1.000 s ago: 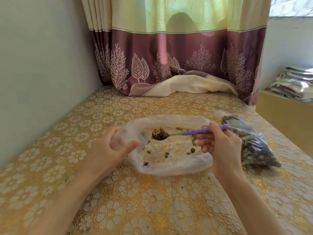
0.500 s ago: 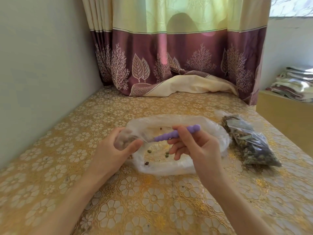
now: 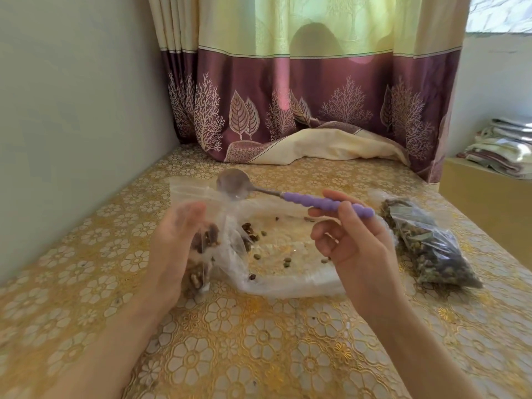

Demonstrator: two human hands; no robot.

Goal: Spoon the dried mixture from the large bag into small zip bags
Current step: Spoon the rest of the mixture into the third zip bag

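My left hand holds a small clear zip bag upright, its lower part filled with brown dried pieces. My right hand pinches the purple ribbed handle of a metal spoon. The spoon's empty bowl hovers just above the small bag's open top. Between my hands the large clear bag lies flat on the table with a few scattered bits of dried mixture inside.
A filled zip bag of dark dried mixture lies to the right of the large bag. The table has a gold floral cover. A grey wall runs along the left, a curtain hangs behind, and folded cloths sit on a shelf at the right.
The spoon carried a scoop from the large bag leftward to the small bag and now sits empty above it. My left hand has lifted the small bag upright, with more mixture in it.
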